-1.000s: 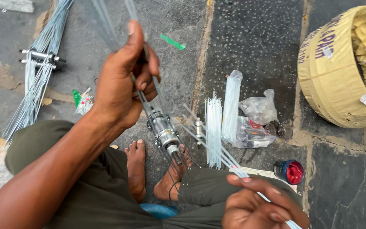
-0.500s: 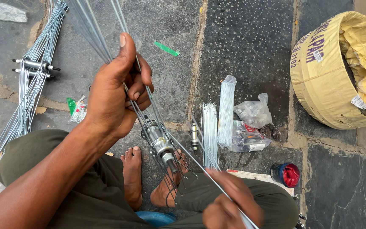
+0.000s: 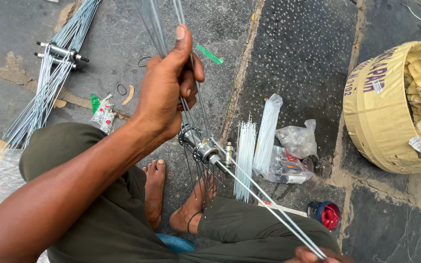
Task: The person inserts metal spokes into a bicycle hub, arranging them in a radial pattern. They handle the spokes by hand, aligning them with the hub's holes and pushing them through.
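- We are gripping a bundle of thin steel spokes [image 3: 159,29] in our left hand [image 3: 166,90], thumb standing up along them and the other fingers curled shut around them.
- We are holding up a metal wheel hub [image 3: 198,145] just below that hand, over our bare feet [image 3: 176,195]; spokes are fanning up from it through our grip and more are hanging down toward the toes.
- We are showing only a sliver of our right hand [image 3: 313,255] at the bottom edge, touching the end of a few long spokes [image 3: 264,199] that are slanting down from the hub; we cannot tell how its fingers are set.
- We are sitting on dark stone paving [image 3: 298,53] in olive trousers [image 3: 103,219].
- Loose spokes [image 3: 245,151] are lying in a neat bunch on the stone just right of the hub, beside a long clear packet of spokes [image 3: 268,131] and crumpled plastic bags [image 3: 296,139].
- A small red-topped tin [image 3: 326,214] is sitting near our right knee.
- Another hub with its spokes fitted [image 3: 57,51] is lying well apart at upper left.
- A round yellow-wrapped drum [image 3: 386,112] is standing at the right.
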